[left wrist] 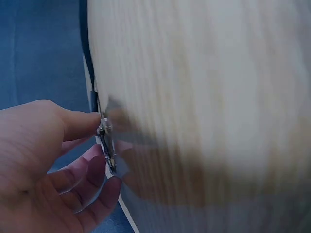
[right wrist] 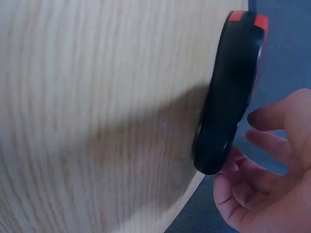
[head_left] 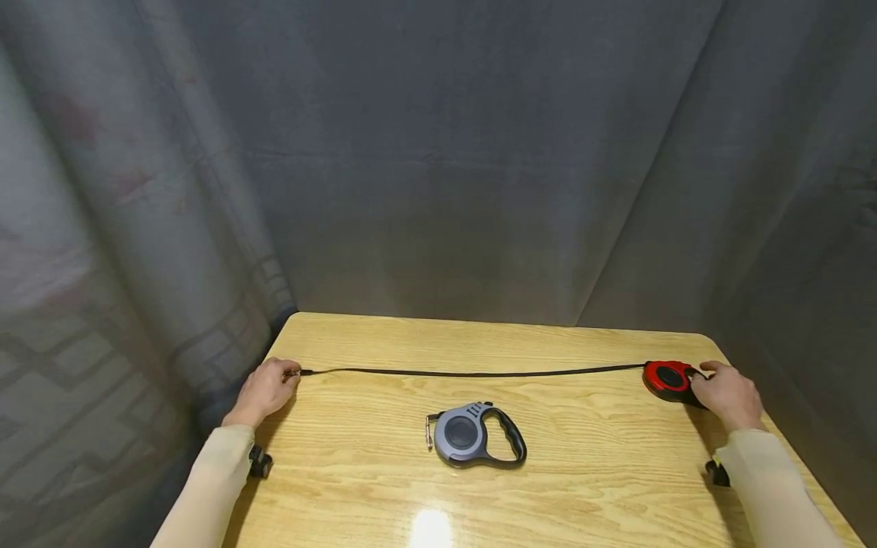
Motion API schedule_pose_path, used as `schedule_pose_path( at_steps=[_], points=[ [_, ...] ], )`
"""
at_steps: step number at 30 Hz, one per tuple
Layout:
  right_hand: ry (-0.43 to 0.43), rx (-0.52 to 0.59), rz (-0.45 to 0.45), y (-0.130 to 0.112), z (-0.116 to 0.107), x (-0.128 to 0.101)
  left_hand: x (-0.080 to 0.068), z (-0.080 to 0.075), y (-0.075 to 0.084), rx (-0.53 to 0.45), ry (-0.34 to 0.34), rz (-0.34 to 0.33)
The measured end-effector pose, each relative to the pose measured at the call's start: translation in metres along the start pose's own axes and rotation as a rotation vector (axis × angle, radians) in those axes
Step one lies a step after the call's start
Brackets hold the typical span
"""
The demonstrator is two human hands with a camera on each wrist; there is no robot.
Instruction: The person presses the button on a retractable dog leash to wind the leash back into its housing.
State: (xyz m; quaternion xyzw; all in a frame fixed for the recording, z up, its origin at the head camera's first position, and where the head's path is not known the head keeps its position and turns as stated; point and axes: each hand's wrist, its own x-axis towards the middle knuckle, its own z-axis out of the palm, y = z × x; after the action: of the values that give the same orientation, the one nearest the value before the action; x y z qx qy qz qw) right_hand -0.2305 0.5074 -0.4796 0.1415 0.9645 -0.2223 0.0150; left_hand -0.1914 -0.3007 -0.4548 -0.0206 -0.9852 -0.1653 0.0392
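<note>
A red and black retractable dog leash [head_left: 666, 377] lies at the right end of the table. Its black strap [head_left: 473, 374] runs nearly straight across to a small metal clip [left wrist: 107, 141] at the left edge. There my left hand [head_left: 266, 388] pinches the clip, thumb at its upper end and fingertips along the lower part. My right hand [head_left: 729, 396] holds the red leash by its handle [right wrist: 214, 150], with thumb and bent fingers at its outer side; part of the grip is hidden behind the handle.
A grey and black retractable leash [head_left: 466, 435] lies in the middle of the wooden table [head_left: 589, 472], nearer to me than the strap, its metal clip [head_left: 428, 432] to the left. Grey curtains [head_left: 438, 190] hang behind and on both sides.
</note>
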Motion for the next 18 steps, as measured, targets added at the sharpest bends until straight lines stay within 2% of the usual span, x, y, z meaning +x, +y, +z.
schedule_pose_path(
  at_steps=[4,11,18],
  points=[
    [-0.022,-0.019,0.022,0.0028,0.0012,0.0032,0.0014,-0.0007,-0.0022,0.022,0.014,-0.002],
    [-0.090,-0.049,0.057,0.0033,0.0022,0.0062,0.0039,-0.0020,-0.0042,0.031,0.007,-0.058],
    [-0.135,-0.062,0.045,0.0087,-0.0002,0.0059,0.0062,-0.0018,-0.0037,0.072,0.005,-0.042]
  ],
)
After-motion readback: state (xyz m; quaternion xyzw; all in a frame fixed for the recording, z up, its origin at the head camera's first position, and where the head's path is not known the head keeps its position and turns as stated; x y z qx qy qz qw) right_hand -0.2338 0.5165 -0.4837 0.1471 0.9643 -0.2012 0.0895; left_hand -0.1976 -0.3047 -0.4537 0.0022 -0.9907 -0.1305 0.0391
